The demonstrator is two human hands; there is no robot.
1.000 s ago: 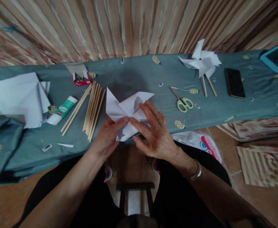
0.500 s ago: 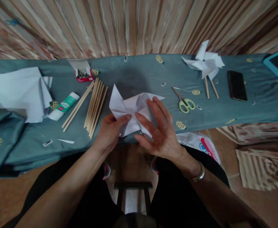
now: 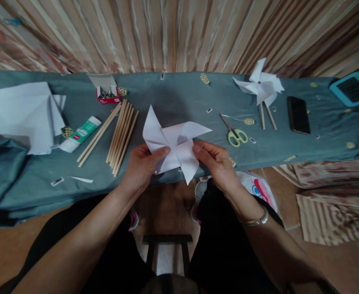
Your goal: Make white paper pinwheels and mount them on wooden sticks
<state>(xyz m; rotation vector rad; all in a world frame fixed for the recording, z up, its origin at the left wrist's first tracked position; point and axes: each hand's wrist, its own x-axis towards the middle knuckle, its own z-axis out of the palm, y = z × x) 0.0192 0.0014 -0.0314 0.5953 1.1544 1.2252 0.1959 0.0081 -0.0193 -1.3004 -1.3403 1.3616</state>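
A white paper pinwheel (image 3: 175, 136) with four-sided, pointed blades is held over the near edge of the table, its folds meeting near the middle. My left hand (image 3: 144, 163) grips its left side, thumb on top and the other fingers underneath. On the right, my right hand (image 3: 216, 161) pinches a blade between thumb and fingers. Just left of the pinwheel lie several wooden sticks (image 3: 122, 136). A pair of scissors (image 3: 235, 132) with pale green handles rests to the right.
A red box of metal pins (image 3: 108, 96), a glue tube (image 3: 80, 134) and stacked white paper (image 3: 20, 114) are on the left. Rightward are finished-looking pinwheels on sticks (image 3: 260, 83), a black phone (image 3: 298, 115) and a blue-framed device (image 3: 353, 89). A curtain (image 3: 179, 36) hangs behind.
My right hand has moved from open fingers over the pinwheel's centre to a pinch at its right blade. My left hand keeps its hold. The view has shifted slightly.
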